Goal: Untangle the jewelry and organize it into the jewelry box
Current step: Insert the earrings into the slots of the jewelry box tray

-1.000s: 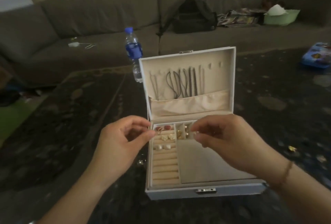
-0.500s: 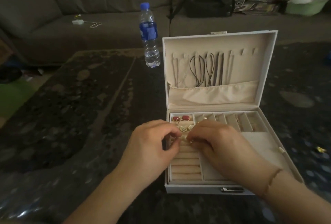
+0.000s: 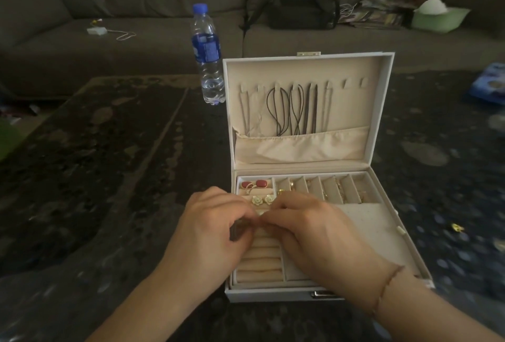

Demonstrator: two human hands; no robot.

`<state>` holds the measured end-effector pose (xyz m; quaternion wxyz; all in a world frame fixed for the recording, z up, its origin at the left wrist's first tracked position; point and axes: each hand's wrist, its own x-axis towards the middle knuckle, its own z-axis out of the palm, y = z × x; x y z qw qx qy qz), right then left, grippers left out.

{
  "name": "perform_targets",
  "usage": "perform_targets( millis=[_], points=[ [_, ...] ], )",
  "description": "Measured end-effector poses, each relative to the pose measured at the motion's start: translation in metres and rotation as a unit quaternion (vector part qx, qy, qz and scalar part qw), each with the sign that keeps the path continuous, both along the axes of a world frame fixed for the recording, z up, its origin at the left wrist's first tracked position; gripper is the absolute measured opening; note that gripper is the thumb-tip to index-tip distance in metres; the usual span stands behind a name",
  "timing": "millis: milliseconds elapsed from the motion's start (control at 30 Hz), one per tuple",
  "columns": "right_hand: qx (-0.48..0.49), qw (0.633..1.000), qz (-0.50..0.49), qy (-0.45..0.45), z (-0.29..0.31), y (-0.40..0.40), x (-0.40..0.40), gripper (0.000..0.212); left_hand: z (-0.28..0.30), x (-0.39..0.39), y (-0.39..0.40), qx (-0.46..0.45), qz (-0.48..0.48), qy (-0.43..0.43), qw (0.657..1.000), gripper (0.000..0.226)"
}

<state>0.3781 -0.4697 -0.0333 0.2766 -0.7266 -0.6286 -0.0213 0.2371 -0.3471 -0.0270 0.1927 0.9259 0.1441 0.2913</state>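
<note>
Dark table point(image 3: 109, 177), water bottle point(image 3: 207, 55) behind jewelry box point(image 3: 382, 150), left hand point(image 3: 216, 232), right hand point(image 3: 314, 235), grips unclear

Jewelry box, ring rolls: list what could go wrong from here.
1. Both hands, left and right, meet fingertip to fingertip over the ring rolls and hide whatever small piece is there; it could slip unseen between rolls.
2. The flower earrings sit right by the fingertips and might get knocked loose.
3. A gold piece lies on the dark table, easy to overlook.
</note>
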Motion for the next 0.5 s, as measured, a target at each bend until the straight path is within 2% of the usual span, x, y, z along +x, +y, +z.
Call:
perform_targets(
  millis=[100,233,500],
  points=[
    [0.002,0.999,-0.010,0.033,-0.0026,0.0003,0.0003,0.019,-0.0002,0.0002,-0.0019,-0.017,0.011,-0.010,1.000,0.016],
    [0.008,0.997,-0.027,0.076,-0.0028,-0.0001,-0.0008,0.013,0.0043,0.0009,-0.0052,-0.038,0.011,-0.001,0.999,0.036],
    [-0.008,0.996,-0.032,0.089,0.0025,-0.0007,0.0022,0.013,0.0046,0.0029,-0.0078,-0.090,0.035,0.043,0.994,0.039]
  ],
)
